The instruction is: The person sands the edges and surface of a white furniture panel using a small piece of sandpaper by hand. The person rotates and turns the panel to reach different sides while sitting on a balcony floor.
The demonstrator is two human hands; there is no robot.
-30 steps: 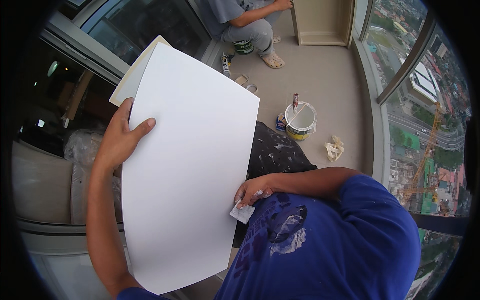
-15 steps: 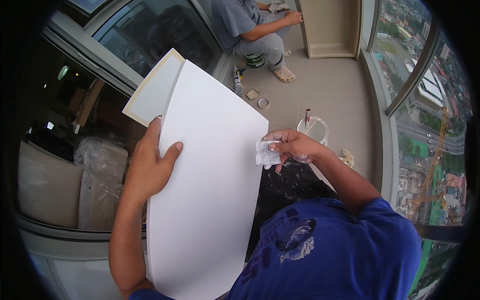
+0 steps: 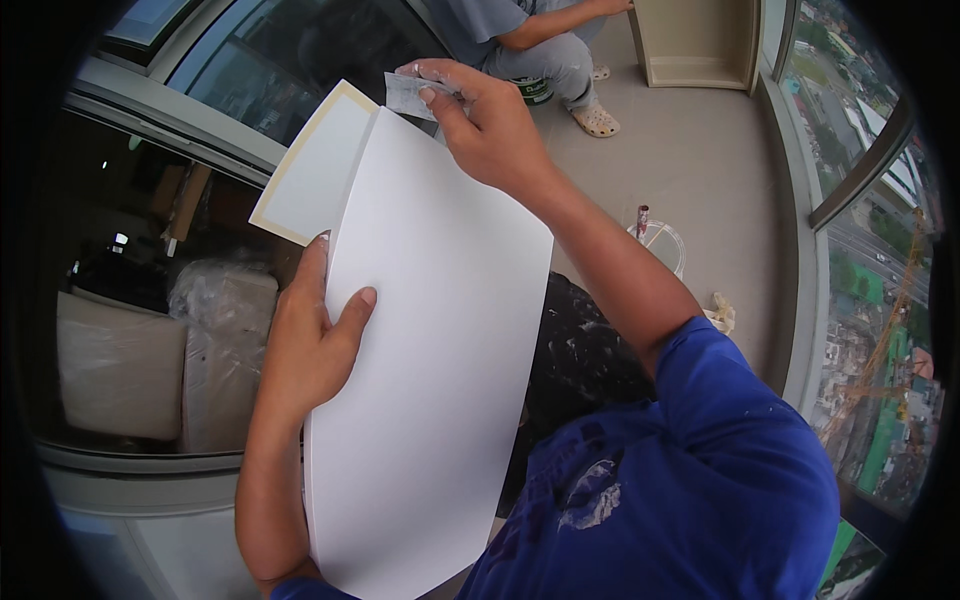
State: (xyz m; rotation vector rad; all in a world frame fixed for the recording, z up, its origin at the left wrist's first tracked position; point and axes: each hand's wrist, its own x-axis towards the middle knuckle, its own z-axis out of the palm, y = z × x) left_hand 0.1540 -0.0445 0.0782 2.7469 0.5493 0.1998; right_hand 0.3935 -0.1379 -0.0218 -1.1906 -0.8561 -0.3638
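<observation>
A large white panel point(image 3: 430, 350) leans across my lap. My left hand point(image 3: 318, 335) grips its left edge, thumb on the face and fingers wrapped behind. Beyond that edge shows a pale board part point(image 3: 312, 170) with a yellowish border; how it joins the panel is hidden. At the panel's far end, my right hand point(image 3: 490, 125) pinches a dusty grey-white piece of sandpaper point(image 3: 402, 94) between thumb and fingers. The sandpaper is close to the top corner; whether it touches the edge I cannot tell. White dust coats the right fingertips.
Another person point(image 3: 545, 40) sits on a green bucket point(image 3: 537, 90) ahead, by a beige wooden frame point(image 3: 700, 72). A round white-rimmed container point(image 3: 672, 245) with a brush-like handle stands right. Windows point(image 3: 870, 250) line the right; plastic-wrapped furniture point(image 3: 225, 300) is behind the left doorway.
My right hand has carried the sandpaper from the panel's right edge up and left to its far corner. My left hand keeps its grip. The view has shifted slightly.
</observation>
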